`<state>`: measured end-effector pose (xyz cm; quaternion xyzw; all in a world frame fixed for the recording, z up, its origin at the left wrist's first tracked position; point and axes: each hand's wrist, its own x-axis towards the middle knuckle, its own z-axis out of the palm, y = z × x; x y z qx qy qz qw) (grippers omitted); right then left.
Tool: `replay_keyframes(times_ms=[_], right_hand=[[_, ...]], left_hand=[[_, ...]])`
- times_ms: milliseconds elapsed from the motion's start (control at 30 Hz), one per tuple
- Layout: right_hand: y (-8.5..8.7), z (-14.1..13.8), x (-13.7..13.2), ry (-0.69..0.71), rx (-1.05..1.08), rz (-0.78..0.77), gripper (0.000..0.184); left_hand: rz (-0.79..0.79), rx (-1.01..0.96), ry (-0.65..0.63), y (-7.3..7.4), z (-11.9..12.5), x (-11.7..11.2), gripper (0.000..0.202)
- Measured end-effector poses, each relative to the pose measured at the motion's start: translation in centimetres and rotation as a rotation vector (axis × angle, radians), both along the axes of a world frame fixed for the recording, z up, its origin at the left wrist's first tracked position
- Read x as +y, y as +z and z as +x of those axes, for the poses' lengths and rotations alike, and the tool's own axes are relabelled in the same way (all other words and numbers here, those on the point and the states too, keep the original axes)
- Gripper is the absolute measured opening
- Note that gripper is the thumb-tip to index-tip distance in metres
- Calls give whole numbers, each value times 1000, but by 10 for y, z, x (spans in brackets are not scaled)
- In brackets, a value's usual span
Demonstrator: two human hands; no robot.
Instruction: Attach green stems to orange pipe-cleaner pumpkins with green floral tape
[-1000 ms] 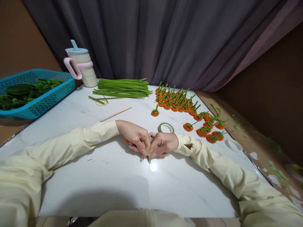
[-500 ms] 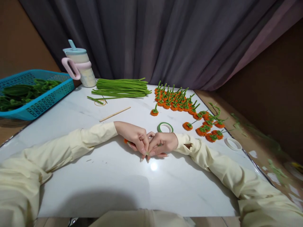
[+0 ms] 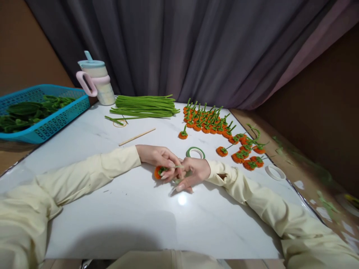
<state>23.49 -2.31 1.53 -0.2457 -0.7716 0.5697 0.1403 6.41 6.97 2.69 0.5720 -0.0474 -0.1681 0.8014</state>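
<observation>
An orange pipe-cleaner flower (image 3: 159, 172) with a green centre and short green stem lies at mid-table between my hands. My left hand (image 3: 158, 158) is closed over it, fingertips pinching the stem. My right hand (image 3: 193, 172) meets it from the right, thumb and forefinger pinched on the same stem, the other fingers stretched down onto the white table (image 3: 140, 213). A roll of green tape (image 3: 195, 152) lies just behind my right hand.
Several finished orange flowers (image 3: 213, 125) are spread at the back right. A bundle of green stems (image 3: 144, 105), a wooden stick (image 3: 137, 136), a pink-handled cup (image 3: 97, 80) and a blue basket of green leaves (image 3: 42, 112) stand behind. A white tape ring (image 3: 276, 172) lies at the right edge.
The orange flower has turned out from under my left hand and now shows on its left side. Both hands shifted slightly back and my right fingers spread downward.
</observation>
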Motion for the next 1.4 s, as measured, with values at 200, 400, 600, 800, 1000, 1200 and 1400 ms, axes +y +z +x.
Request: replay_keyframes(times_ms=[200,400,600,800,1000,1200,1400], right_hand=[[3,-4,2,-165,19,-34,45],[2,-9,8,-345,241,34,52],[-7,-8,10,-322,432,-248,53],[-2,-5,6,-331,357,-308,44],[1,-4,2,-391,260,-239,40],[1,-5,2,-391,224,-260,41],[5,-6,-1,-413,231,-288,38]], left_hand=[[-47,-94,278,6,-2,7,35],[273,-130,451,26,-1,-8,38],[605,-298,476,36,-1,-16,54],[1373,-590,469,48,-8,-6,29],[1592,-658,418,63,-12,-13,14],[1492,-344,384,84,-17,-25,19],[1257,143,421,96,-21,-24,21]])
